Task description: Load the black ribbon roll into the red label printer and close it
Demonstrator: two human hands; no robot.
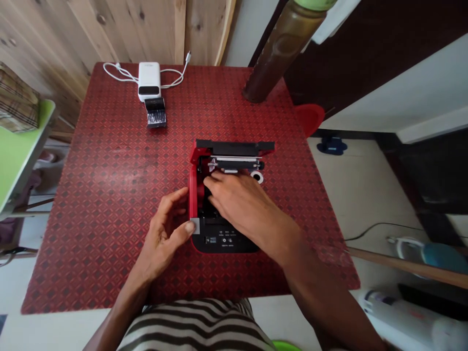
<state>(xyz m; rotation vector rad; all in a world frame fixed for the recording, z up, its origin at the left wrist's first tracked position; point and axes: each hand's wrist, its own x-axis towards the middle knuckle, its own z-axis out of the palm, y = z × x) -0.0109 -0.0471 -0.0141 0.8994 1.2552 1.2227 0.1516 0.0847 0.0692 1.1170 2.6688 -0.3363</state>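
Well, the left hand (pixel 164 229) is half open, its thumb on a small gray tag (pixel 195 225) at the edge of a red and black printer (pixel 223 241). The right hand (pixel 237 197) reaches into the open printer; I cannot tell if it grips anything. The printer sits on the red table (pixel 109 195), and far up it lie a white power bank (pixel 149 80) and a small black thing (pixel 156 112).

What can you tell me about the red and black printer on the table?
This compact receipt printer looks like plastic, with red sides and a black front panel of small buttons. It sits on the red patterned tabletop, its black lid swung open at the back, showing a metal bar and a white ring. The left hand touches its front corner; the right hand reaches inside.
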